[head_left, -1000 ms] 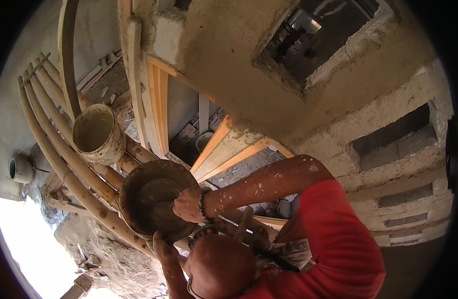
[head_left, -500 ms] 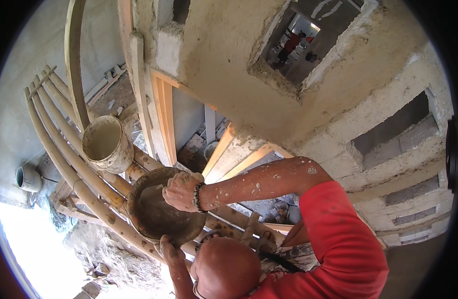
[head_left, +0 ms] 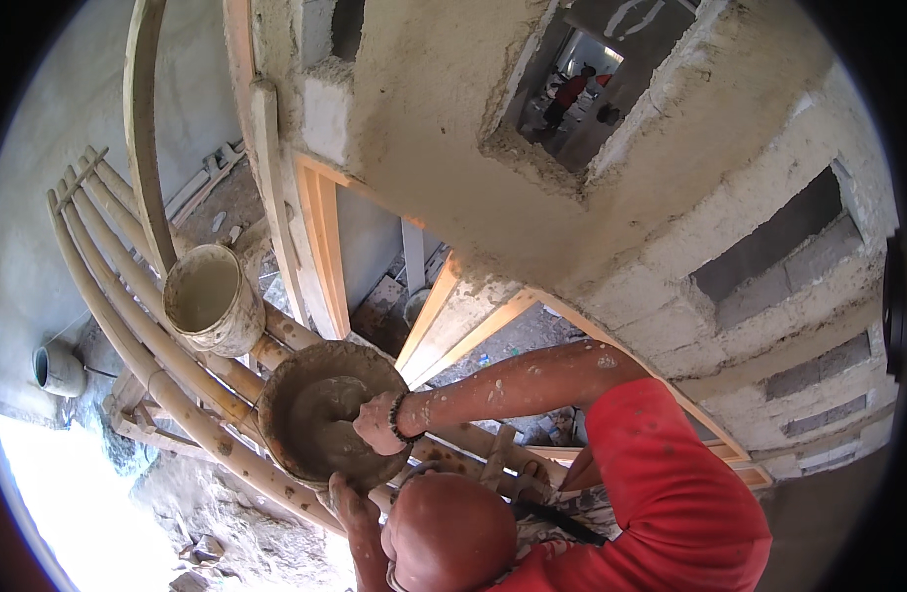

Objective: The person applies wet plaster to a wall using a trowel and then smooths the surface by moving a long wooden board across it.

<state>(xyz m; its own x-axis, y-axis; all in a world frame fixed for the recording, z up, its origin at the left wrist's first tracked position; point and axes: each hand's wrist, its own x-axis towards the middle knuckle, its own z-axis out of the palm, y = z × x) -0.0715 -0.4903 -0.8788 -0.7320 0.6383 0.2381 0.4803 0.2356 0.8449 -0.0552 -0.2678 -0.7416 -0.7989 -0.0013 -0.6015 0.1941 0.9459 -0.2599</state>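
A round, mud-coated mixing pan [head_left: 276,434] sits on the bamboo poles, with wet grey mortar [head_left: 320,444] inside. My right hand [head_left: 379,422], a dark beaded bracelet at its wrist, reaches over the pan's right side with curled fingers down at the mortar. Whatever those fingers grip is hidden. On the near rim, my left hand [head_left: 347,501] holds the pan, its thumb uppermost. Splashes of dried mortar mark my right forearm, which comes out of a red sleeve. Just beyond the pan stands a mortar-smeared bucket [head_left: 238,321] with a pale inside.
Long bamboo poles [head_left: 128,335] form a scaffold under the pan and bucket. A rough plastered wall [head_left: 444,148] with openings rises ahead and right, beside wooden frame pieces [head_left: 325,247]. Another bucket [head_left: 59,370] lies at far left. A person in red [head_left: 569,94] shows through an opening.
My right hand has dropped lower and slightly right, down to the mortar, and my right elbow has sunk. My left hand still holds the near rim. The mortar's surface looks stirred.
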